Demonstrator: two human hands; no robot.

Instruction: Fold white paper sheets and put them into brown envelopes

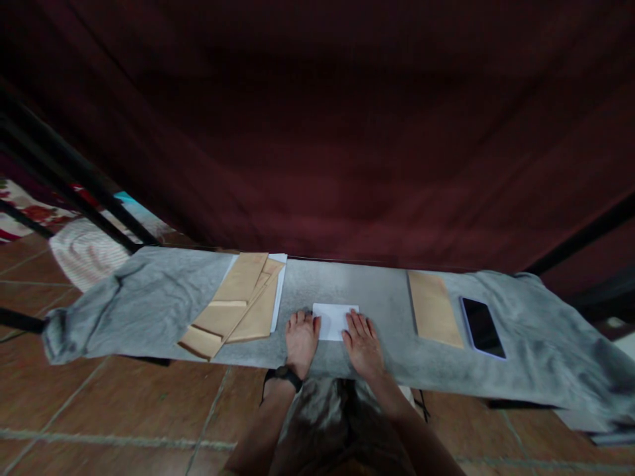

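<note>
A small folded white paper (334,319) lies on the grey cloth (153,304) that covers the table in front of me. My left hand (301,339) lies flat with its fingers stretched out, touching the paper's left edge; a dark watch sits on its wrist. On the paper's right edge rests my right hand (363,342), also flat, fingers apart. Neither hand grips anything.
A loose stack of brown envelopes (238,305) over a white sheet lies to the left. One brown envelope (434,308) and a dark phone (483,327) lie to the right. A dark red curtain (347,132) hangs behind the table. Tiled floor lies below.
</note>
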